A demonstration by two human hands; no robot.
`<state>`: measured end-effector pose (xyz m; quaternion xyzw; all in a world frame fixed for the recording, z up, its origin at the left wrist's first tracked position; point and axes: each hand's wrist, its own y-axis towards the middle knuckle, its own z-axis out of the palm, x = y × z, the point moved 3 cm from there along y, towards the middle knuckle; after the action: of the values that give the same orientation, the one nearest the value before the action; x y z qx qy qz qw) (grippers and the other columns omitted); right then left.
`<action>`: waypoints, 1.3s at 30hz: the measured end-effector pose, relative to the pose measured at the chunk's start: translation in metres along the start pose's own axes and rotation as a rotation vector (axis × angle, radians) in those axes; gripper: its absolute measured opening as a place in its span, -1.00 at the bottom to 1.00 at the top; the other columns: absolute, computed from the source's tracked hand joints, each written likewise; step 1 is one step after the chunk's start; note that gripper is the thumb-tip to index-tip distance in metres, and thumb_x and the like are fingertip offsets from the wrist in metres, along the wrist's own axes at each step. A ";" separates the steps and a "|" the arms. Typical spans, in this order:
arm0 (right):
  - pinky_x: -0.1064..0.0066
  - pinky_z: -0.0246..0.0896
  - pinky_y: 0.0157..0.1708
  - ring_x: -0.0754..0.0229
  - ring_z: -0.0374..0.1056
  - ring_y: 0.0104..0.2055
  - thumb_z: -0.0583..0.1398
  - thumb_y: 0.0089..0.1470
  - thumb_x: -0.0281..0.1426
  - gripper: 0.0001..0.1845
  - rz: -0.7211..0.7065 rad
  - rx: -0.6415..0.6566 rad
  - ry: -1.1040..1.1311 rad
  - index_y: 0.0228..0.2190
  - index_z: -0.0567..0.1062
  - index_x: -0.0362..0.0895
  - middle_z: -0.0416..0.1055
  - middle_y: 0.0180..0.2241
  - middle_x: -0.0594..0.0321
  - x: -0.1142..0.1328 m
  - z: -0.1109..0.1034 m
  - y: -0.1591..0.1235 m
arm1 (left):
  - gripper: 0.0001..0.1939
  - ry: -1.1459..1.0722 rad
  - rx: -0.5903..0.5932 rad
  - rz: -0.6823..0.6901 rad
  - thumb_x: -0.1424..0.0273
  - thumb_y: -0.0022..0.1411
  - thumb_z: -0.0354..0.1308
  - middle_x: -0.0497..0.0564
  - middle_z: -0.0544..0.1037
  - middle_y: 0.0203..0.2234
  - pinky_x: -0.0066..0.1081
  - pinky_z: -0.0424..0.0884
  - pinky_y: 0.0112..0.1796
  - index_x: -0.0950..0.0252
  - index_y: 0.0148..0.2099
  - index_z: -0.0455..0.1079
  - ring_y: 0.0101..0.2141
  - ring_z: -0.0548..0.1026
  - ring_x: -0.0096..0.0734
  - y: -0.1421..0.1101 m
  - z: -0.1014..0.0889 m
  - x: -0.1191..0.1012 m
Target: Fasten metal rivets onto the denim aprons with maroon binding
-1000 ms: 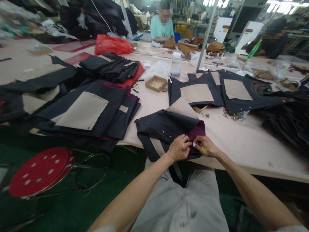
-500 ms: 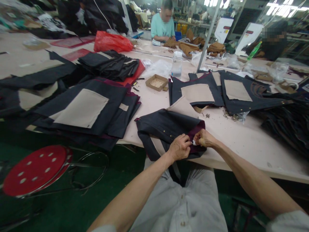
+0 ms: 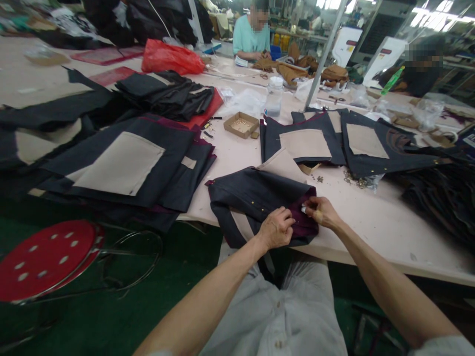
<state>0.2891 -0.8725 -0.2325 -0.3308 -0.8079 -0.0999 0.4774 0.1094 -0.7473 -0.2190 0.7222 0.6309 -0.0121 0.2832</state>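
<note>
A dark fabric bag piece with a maroon lining and beige patches lies folded at the table's front edge. My left hand is closed on the bag piece at its opening, fingertips pinching the edge by the lining. My right hand is just to the right, over the lining, with its fingers pinched together. Something small and white shows at its fingertips; its kind is too small to make out. Gold-coloured studs dot the dark fabric left of my left hand.
Stacked dark panels with beige patches lie left; more panels lie behind and right. A cardboard tray holds small metal parts, beside a clear jar. A metal pole rises behind. A red stool stands left. Co-workers sit opposite.
My right hand has drawn slightly right and up, away from my left hand, with the small white thing still at its fingertips. The left hand stays on the fabric.
</note>
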 end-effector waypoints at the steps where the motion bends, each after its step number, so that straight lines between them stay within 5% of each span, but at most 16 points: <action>1: 0.46 0.11 -0.55 0.23 0.30 -0.52 0.23 -0.11 -0.34 -0.78 -0.015 -0.019 -0.036 -0.37 0.54 -0.21 0.48 -0.49 0.22 -0.001 -0.002 0.002 | -0.76 -0.003 -0.008 -0.002 0.53 0.17 0.07 0.13 0.45 -0.24 -0.17 0.39 -0.02 0.34 -0.16 0.52 -0.18 0.38 -0.21 0.000 0.000 0.000; 12: 0.42 0.19 -0.33 0.19 0.36 -0.36 0.19 0.00 -0.51 -0.80 -0.350 0.244 -0.309 -0.33 0.60 -0.14 0.52 -0.30 0.17 0.025 0.008 -0.023 | -0.75 -0.007 0.008 -0.014 0.54 0.13 0.07 0.13 0.46 -0.23 -0.20 0.41 -0.06 0.34 -0.17 0.51 -0.18 0.36 -0.20 0.000 0.001 -0.001; 20: 0.44 0.10 -0.40 0.22 0.31 -0.43 0.19 -0.01 -0.55 -0.86 -0.426 0.405 -0.411 -0.37 0.55 -0.16 0.47 -0.43 0.23 0.041 0.004 -0.015 | -0.74 0.013 0.026 -0.028 0.54 0.14 0.06 0.14 0.45 -0.23 -0.18 0.40 -0.04 0.33 -0.15 0.51 -0.16 0.36 -0.18 0.001 0.001 -0.004; 31: 0.41 0.25 -0.32 0.17 0.39 -0.33 0.20 -0.01 -0.53 -0.74 -0.316 0.352 -0.135 -0.24 0.58 -0.15 0.54 -0.29 0.17 0.023 0.003 -0.018 | -0.72 0.102 0.105 -0.089 0.49 0.13 0.08 0.15 0.44 -0.22 -0.12 0.32 -0.09 0.31 -0.10 0.47 -0.15 0.34 -0.13 0.006 -0.006 -0.009; 39: 0.39 0.30 -0.29 0.15 0.42 -0.32 0.20 -0.04 -0.53 -0.72 -0.293 0.268 -0.132 -0.25 0.60 -0.15 0.57 -0.26 0.16 0.014 -0.004 -0.009 | -0.76 0.130 0.130 -0.128 0.44 0.13 0.10 0.15 0.40 -0.22 -0.11 0.27 -0.08 0.30 -0.12 0.43 -0.14 0.32 -0.11 0.009 -0.009 -0.011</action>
<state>0.2822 -0.8750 -0.2172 -0.1491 -0.8830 -0.0380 0.4434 0.1129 -0.7544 -0.2038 0.6965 0.6907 -0.0244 0.1930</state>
